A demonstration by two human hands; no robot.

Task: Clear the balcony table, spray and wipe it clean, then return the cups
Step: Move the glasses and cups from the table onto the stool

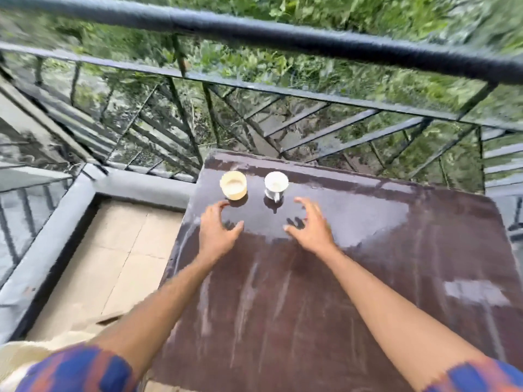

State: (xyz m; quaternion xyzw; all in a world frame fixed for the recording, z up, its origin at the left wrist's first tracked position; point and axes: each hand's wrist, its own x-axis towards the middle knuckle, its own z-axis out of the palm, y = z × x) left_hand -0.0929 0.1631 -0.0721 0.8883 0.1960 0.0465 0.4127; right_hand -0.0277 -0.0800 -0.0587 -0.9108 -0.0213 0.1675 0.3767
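Bare worktop [325, 292] was left open toward the two cups, the cream cup [233, 185] and the white cup [276, 184], set apart near the far edge. Passage beyond was blocked by the railing [283, 89].

table [325, 278] top's a glossy dark brown, streaky film on it. cups [233, 185] look like glazed ceramic, railing [254, 32] painted metal.
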